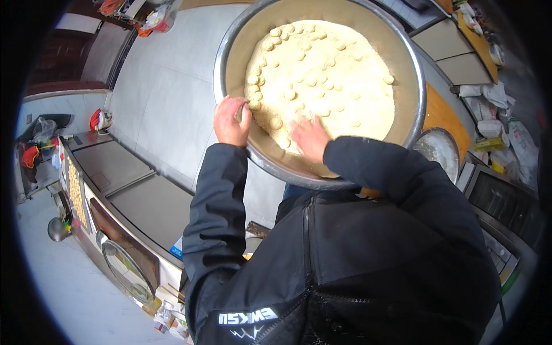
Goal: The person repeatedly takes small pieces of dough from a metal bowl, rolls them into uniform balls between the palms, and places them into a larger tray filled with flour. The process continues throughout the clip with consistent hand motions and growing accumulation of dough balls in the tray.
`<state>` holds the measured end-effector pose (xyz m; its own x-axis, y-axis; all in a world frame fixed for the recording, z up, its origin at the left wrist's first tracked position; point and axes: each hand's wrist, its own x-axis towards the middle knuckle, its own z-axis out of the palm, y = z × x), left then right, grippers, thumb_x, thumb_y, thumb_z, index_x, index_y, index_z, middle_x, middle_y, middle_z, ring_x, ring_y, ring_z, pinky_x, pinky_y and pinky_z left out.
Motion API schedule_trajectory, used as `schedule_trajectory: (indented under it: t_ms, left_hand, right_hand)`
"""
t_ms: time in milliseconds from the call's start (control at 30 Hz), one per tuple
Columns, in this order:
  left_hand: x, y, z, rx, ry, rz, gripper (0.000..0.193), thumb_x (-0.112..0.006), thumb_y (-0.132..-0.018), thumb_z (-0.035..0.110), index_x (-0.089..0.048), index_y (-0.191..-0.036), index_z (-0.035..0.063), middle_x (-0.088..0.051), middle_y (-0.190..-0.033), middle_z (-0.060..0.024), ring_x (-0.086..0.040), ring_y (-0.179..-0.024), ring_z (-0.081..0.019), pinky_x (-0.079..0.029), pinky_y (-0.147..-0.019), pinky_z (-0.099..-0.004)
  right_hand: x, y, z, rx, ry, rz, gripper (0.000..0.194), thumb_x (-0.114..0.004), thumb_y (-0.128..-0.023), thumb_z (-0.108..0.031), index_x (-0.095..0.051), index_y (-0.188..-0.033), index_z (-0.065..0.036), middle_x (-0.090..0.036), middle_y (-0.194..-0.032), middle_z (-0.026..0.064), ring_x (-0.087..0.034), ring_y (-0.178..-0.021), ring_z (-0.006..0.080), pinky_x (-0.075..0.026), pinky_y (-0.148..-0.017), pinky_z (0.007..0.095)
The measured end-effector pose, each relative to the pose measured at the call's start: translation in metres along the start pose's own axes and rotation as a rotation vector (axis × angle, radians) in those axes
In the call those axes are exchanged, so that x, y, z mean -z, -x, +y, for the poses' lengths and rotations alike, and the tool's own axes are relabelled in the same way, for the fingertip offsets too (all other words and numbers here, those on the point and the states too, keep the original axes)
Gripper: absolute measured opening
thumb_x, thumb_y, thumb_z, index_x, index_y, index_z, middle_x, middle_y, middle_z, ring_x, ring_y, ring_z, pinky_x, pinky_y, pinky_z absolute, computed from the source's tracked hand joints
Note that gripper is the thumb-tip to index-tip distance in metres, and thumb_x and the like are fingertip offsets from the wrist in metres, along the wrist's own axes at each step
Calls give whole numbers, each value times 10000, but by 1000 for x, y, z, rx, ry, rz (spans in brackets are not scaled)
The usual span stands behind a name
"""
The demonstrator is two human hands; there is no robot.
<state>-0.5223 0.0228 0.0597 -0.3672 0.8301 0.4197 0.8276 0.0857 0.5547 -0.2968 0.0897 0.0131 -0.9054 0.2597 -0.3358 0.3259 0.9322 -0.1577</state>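
Observation:
A large round metal basin (230, 43) holds a wide bed of pale yellow powder or meal (340, 51). Many small round lumps, perhaps dough balls (290, 94), lie over it, several lined along its left edge. My left hand (232, 123) is curled over the basin's left rim, thumb inside. Inside the basin, my right hand (311, 137) reaches down onto the near part of the powder. Its fingers look spread and are blurred by motion, with their tips in or against the powder; I see nothing held in them.
Left, a long counter (151, 202) carries a tray of small pale pieces (76, 194) and a round glass lid (128, 271). Right of the basin, a dusty round pan (437, 151) rests by a wooden board (448, 118). Plastic bags (522, 142) crowd the far right. Grey tiles (172, 86) cover the floor.

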Motion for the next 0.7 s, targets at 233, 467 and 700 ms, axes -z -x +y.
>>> schedule_trajectory:
  t_ms: [233, 467, 700]
  left_hand:
    - [-1, 2, 0, 14, 6, -6, 106, -598, -758, 62, -644, -853, 75, -647, -851, -82, -600, -868, -282, -426, -939, -406]
    - [3, -4, 14, 2, -123, -86, 151, -611, -758, 83, -634, -903, 50, -641, -917, -117, -595, -885, -291, -425, -933, -411]
    - [-49, 1, 83, 846, 1038, -476, 305, -541, -899, 109, -543, -1167, -35, -611, -1074, -118, -599, -904, -196, -487, -828, -300]
  right_hand:
    - [-21, -3, -9, 113, -274, -5, 250, -476, -849, -122, -580, -1076, -112, -550, -1003, 71, -519, -1032, 262, -484, -792, 402]
    - [6, 8, 54, -183, -1103, -493, 282, -659, -780, -155, -597, -1028, -38, -612, -879, 82, -564, -770, 139, -486, -711, 297]
    - [73, 33, 71, -224, -1769, 23, 432, -641, -795, -97, -520, -1201, -11, -557, -1074, 83, -570, -906, 189, -460, -844, 270]
